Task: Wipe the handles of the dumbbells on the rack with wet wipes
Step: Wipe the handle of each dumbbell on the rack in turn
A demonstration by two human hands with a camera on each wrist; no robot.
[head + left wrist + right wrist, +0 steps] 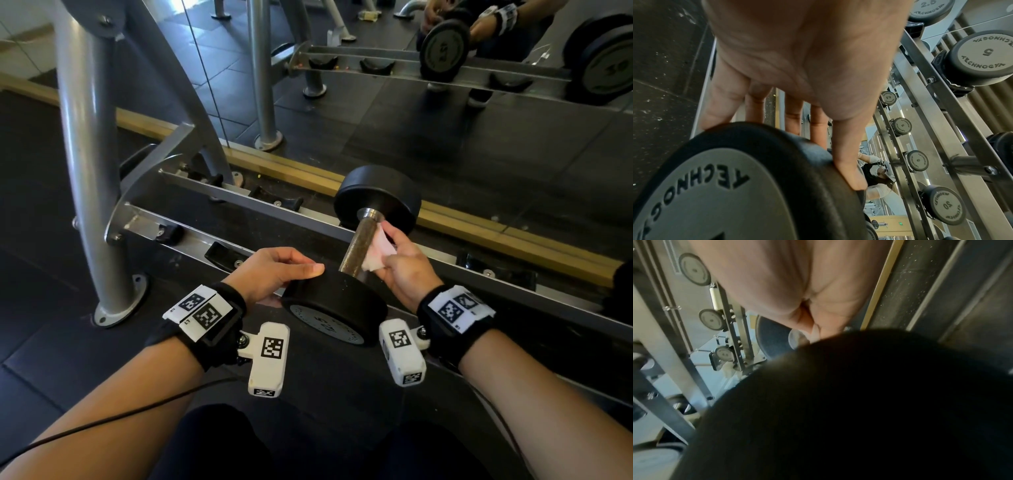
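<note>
Right hand (400,263), fingers curled and pinching a crumpled white wet wipe (378,251), pressed against the right side of the handle (358,245). Handle a straight metal cylinder, dull and rough along its grip, polished at the collar near the far head. Left hand (274,272) spread over the top of the near head (334,308), thumb straight along the rim, fingers draped down the far side, as the left wrist view shows; gripping only lightly, by the look of it.

One dumbbell (359,260) under the hands, lying across the two rails of the lowest rack (191,219) tier: two thick round black heads, matte and rubbery, the near one capped with a grey disc bearing raised lettering. Empty black cradles bolted along both rails to the left. Rack frame of smooth grey steel tube, bolted to dark speckled rubber floor tiles (37,205).

Mirror (428,130) behind, with a wooden strip at its base. Left wrist view: more grey-capped dumbbells on upper tiers, marked 2.5, 5 and 20. Right wrist view mostly blocked by a dark blurred head.
</note>
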